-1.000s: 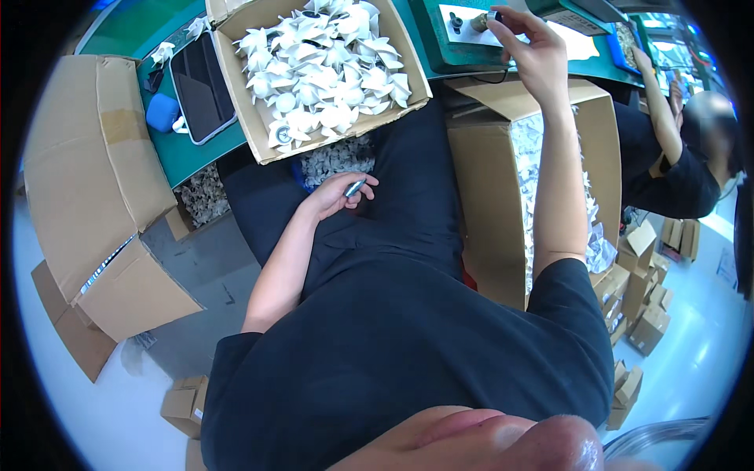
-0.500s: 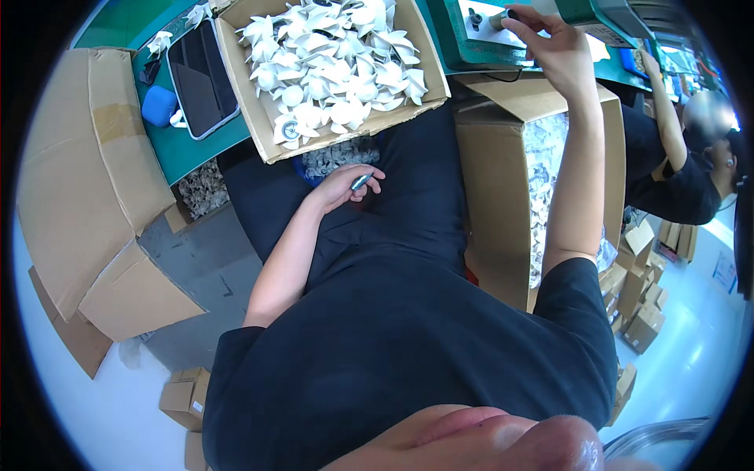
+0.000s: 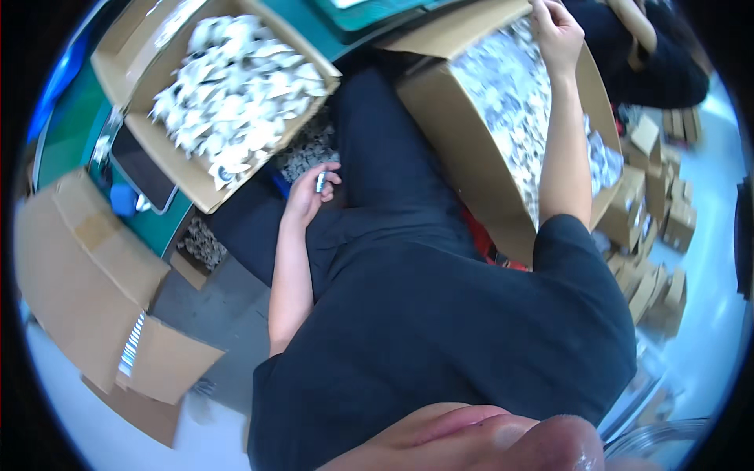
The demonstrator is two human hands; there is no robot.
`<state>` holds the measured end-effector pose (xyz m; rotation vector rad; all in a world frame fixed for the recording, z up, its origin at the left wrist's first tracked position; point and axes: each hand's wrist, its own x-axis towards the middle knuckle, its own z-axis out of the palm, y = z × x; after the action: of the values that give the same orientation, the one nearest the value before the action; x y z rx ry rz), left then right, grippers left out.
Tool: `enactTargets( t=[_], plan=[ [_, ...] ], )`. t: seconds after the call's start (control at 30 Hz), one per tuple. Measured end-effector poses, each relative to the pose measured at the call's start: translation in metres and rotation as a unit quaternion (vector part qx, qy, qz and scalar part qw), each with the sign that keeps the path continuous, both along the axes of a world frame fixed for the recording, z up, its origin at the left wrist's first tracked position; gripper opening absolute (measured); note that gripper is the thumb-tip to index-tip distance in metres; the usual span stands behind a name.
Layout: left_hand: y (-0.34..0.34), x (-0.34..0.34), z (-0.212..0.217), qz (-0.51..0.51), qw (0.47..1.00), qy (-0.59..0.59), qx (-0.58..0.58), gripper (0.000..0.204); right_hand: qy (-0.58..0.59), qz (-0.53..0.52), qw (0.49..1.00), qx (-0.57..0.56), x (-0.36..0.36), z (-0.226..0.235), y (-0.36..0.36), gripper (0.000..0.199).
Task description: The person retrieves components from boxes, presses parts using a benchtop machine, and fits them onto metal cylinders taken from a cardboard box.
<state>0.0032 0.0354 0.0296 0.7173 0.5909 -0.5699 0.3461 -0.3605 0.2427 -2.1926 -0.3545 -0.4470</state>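
Observation:
My left hand (image 3: 307, 196) is above my lap, its fingers curled around a small shiny metal cylinder (image 3: 320, 182). My right arm is stretched forward over the big cardboard box at the right. At the top edge of the picture my right hand (image 3: 561, 35) has its fingers bent and closed; whatever they hold, if anything, is hidden. Ahead on the left, an open cardboard box (image 3: 302, 118) is heaped with white bladed plastic impellers (image 3: 236, 90).
The big box (image 3: 463, 149) at my right holds clear plastic bags (image 3: 503, 78) of small parts. A tablet (image 3: 143, 169) and a blue case (image 3: 123, 200) lie on the green table (image 3: 157, 233). Another person (image 3: 667, 71) works at the upper right. Cartons (image 3: 628, 204) are stacked behind.
The view has swung, with blur. My right hand has left the knob on the green machine and is now above the far side of the big box. My left hand still holds the cylinder.

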Motion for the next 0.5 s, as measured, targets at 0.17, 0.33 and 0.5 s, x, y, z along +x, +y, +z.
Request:
enactTargets(
  t=[0.17, 0.33, 0.5],
  plan=[
    [0.004, 0.002, -0.02, 0.039, 0.998, 0.043, 0.009, 0.035, 0.212, -0.129, 0.947, -0.204, -0.094, -0.052, -0.134, 0.03],
    [-0.002, 0.005, -0.03, 0.034, 0.997, 0.066, 0.033, 0.038, 0.344, -0.066, 0.909, -0.224, -0.187, -0.069, -0.131, 0.035],
    [-0.01, 0.012, -0.03, 0.019, 0.996, 0.071, 0.055, 0.038, 0.221, -0.019, 0.895, -0.387, -0.195, -0.074, -0.123, 0.035]
  ],
)
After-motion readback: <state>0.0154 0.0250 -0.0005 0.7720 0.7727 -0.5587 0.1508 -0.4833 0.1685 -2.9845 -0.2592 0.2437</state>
